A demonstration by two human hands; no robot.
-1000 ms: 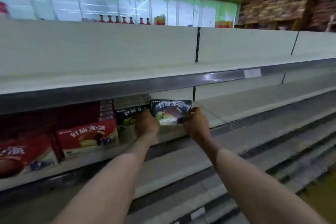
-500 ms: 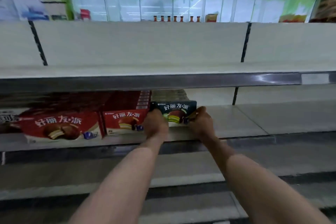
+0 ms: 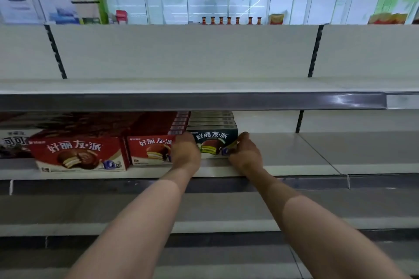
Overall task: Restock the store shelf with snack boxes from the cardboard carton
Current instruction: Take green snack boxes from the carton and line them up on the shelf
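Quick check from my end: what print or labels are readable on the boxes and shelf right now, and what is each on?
"好丽友·派": dark green box that both hands hold.
"好丽友·派": small red box.
"好丽友·派": large red box.
Far-left dark package: large white characters, cut off, unreadable.
Wall posters: blurred.
Shelf-edge price tag: blank or washed out.
Fine print on boxes: too small.

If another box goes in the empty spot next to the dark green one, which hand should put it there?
Probably the right hand. It holds the dark green box on the side facing the bare shelf. The left hand sits between that box and the red boxes, so it would have to cross over.
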